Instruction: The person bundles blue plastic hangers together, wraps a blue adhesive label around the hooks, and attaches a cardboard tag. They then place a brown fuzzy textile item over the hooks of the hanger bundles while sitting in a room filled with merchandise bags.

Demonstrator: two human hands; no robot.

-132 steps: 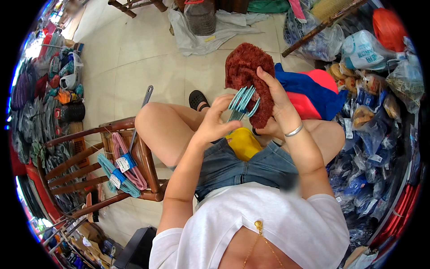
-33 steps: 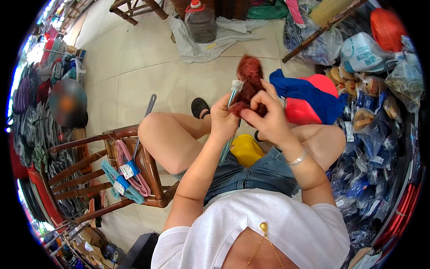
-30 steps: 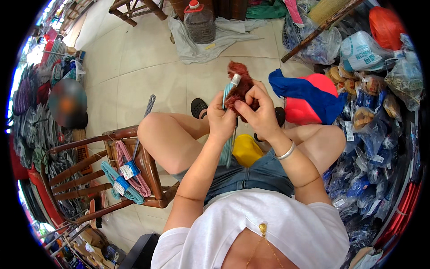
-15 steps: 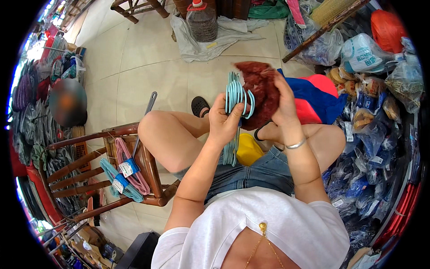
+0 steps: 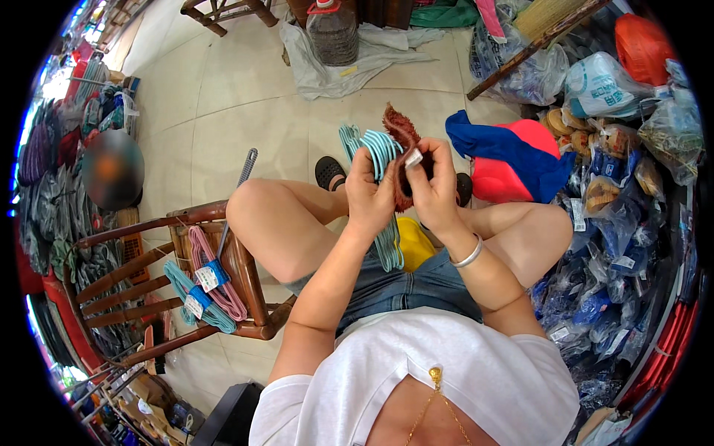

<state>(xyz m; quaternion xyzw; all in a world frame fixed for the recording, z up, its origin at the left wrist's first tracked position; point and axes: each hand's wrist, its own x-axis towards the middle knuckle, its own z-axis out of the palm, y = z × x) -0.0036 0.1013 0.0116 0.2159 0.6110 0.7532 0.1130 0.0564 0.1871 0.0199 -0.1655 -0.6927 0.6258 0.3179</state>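
My left hand (image 5: 367, 195) is closed round a bundle of light blue clothes hangers (image 5: 381, 147). Their hooks fan out above my fingers, and the lower parts hang down over my lap. A dark red fluffy cloth (image 5: 401, 128) is bent between my two hands, right beside the hooks. My right hand (image 5: 437, 189) pinches its right side, next to a small white tag (image 5: 413, 158). The left thumb lies against the cloth's other edge. Part of the cloth is hidden behind my fingers.
At left, a bamboo chair (image 5: 256, 293) bears a pink hanger bundle (image 5: 204, 253) and a light blue hanger bundle (image 5: 178, 286). A blue cloth (image 5: 524, 160) lies over something bright pink (image 5: 494, 182) at right. Bagged goods (image 5: 606, 260) are heaped beyond. A large bottle (image 5: 332, 37) stands ahead.
The red cloth has turned from spread out to folded edge-on, and its tag now shows. My right hand has moved left and down, close to the left hand. The hanger hooks have tilted left.
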